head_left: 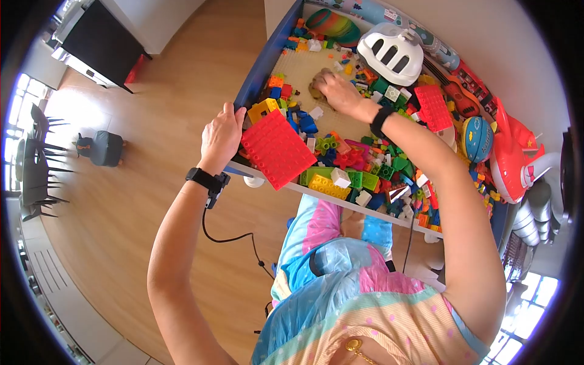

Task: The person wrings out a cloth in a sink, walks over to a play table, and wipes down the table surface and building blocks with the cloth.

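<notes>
My left hand [222,137] grips the blue edge of the toy table [258,70] at its left side, close to a large red studded plate [278,149]. Over the beige tabletop, my right hand [340,94] presses down on a crumpled brownish cloth [316,86]. Its fingers are closed around the cloth, which is partly hidden beneath them. Loose toy bricks surround the bare beige patch, among them a yellow brick [328,186] and a white brick [340,177] near the front edge.
A white helmet [390,53] stands at the back, beside a rainbow coil toy [333,27]. Along the right are a small guitar [461,96], a blue ball [477,139] and a red inflatable toy [511,161]. A dark animal-shaped stool [104,148] stands on the wooden floor.
</notes>
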Motion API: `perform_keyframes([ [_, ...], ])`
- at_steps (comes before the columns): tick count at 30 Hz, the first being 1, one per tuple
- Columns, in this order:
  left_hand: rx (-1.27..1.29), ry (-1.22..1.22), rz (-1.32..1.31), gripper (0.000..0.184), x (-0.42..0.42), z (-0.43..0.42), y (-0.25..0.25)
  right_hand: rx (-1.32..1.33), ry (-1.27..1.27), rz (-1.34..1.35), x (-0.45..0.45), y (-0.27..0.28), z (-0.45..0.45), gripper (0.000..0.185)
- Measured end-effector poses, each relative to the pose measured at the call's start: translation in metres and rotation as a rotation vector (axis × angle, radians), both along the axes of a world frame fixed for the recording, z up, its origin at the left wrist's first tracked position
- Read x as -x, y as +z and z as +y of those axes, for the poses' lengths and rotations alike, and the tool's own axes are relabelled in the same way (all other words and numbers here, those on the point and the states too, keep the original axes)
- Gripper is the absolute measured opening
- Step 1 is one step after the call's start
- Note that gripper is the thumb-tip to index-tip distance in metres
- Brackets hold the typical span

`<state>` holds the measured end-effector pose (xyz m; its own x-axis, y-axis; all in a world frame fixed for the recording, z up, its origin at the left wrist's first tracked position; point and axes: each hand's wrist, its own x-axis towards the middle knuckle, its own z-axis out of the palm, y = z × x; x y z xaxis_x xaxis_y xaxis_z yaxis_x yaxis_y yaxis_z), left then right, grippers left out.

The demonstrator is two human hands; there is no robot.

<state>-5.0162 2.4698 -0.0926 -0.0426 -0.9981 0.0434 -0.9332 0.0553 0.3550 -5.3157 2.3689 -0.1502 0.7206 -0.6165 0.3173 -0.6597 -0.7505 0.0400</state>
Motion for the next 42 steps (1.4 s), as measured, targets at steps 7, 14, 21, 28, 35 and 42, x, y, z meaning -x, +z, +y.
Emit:
perform_keyframes([
  [7,-0.030,0.014,-0.033,0.039,0.000,0.000,0.006,-0.050,-0.300,0.010,-0.036,0.005,-0.041,0.029],
  [14,0.022,0.021,-0.055,0.038,0.002,0.006,0.002,-0.316,-0.410,-0.824,-0.007,0.039,-0.054,0.036],
  [21,0.071,0.002,-0.072,0.040,-0.002,0.001,-0.010,-0.579,-0.358,-0.589,0.072,0.090,0.021,0.042],
  [28,0.080,-0.001,-0.082,0.041,-0.002,0.001,-0.008,-0.417,-0.142,-0.279,0.066,0.074,0.064,0.039],
  [35,0.051,0.026,-0.088,0.039,0.002,0.002,-0.003,-0.458,-0.067,0.129,0.055,0.034,0.060,0.033],
  [42,0.024,0.019,-0.068,0.037,0.004,0.003,0.002,-0.343,-0.084,0.022,0.008,0.021,0.001,0.028],
])
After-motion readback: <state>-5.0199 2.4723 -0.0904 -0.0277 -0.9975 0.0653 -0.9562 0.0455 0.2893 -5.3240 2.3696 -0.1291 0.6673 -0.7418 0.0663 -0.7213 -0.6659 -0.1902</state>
